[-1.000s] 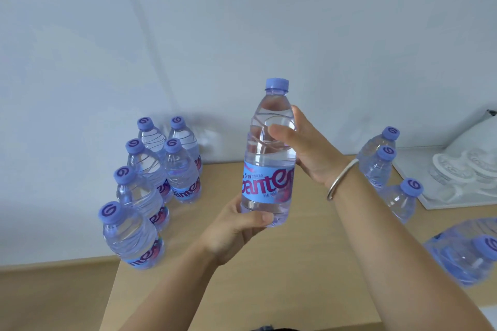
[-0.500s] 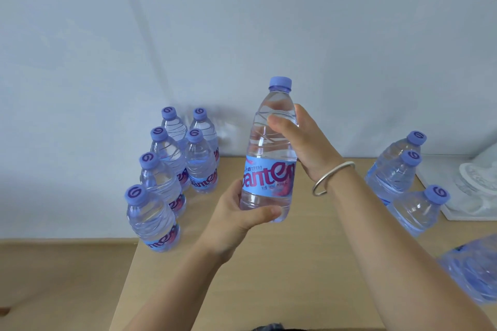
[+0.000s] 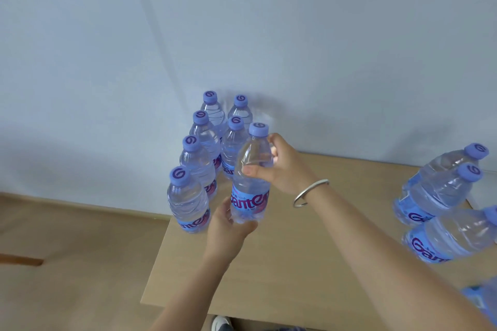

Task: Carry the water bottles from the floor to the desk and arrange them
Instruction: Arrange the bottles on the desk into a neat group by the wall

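Holding one clear plastic water bottle with a blue label and lilac cap [image 3: 250, 174], the person keeps it upright just above the pale wooden worktop [image 3: 309, 250], right beside the standing group at the back left corner. The left hand [image 3: 228, 226] wraps the bottle's base, its grip curled round the label's lower edge; the right hand [image 3: 279, 166], a silver bangle [image 3: 309, 193] on its wrist, has its grip clamped on the shoulder below the cap. I count six identical bottles [image 3: 199, 166] already arranged there: four in the left column by the wall, two in a second column, so the held one looks bound for third place in that second column. At the worktop's right edge three more bottles [image 3: 443, 196] are plainly visible, leaning in the wide-angle view, with part of a fourth at the lower right corner; these seem carried up but not yet lined up. By my judgement the carrying is well advanced and arranging is roughly halfway. The wooden floor [image 3: 67, 263] in view holds no bottles.
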Motion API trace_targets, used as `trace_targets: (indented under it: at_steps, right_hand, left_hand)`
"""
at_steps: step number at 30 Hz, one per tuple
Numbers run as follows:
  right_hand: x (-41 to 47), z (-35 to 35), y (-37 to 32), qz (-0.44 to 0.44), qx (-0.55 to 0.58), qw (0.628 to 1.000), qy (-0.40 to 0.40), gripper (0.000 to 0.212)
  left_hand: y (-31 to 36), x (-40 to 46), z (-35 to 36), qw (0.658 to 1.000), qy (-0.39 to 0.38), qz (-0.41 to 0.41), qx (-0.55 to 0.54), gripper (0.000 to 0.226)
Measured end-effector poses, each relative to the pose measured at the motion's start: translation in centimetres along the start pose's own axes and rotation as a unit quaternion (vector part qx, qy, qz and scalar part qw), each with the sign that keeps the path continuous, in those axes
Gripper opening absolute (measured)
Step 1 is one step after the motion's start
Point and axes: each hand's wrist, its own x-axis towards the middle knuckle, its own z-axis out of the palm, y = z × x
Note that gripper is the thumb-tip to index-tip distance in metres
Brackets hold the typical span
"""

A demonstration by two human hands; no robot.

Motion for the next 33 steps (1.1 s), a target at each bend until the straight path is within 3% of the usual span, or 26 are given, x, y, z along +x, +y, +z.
trace_targets:
  at_steps: [3,7,19,29,33]
  right_hand:
    - [0.9,1.9,0.6,-0.002,-0.022,1.0,0.008,0.059]
    - [1.7,3.8,0.7,-0.012,-0.042,0.999,0.025,0.056]
    - [3.3,6.9,2.8,-0.025,-0.009,0.997,0.07,0.063]
    - [3.2,6.4,3.8,-0.028,-0.008,0.999,0.03,0.073]
    - [1.7,5.2,3.5,-0.036,-0.009,0.999,0.017,0.092]
  left_hand:
    - [-1.6,0.2,-0.3,0.998,0.021,-0.038,0.052,0.066]
    - [-2.9,0.0,-0.1,0.993,-0.015,-0.076,0.093,0.085]
    - [-1.9,3.4,-1.0,0.991,-0.059,-0.122,0.019,0.076]
    - [-1.7,2.9,-0.4,0.99,-0.061,-0.118,0.037,0.079]
    - [-0.8,2.6,0.7,0.987,-0.039,-0.149,0.041,0.059]
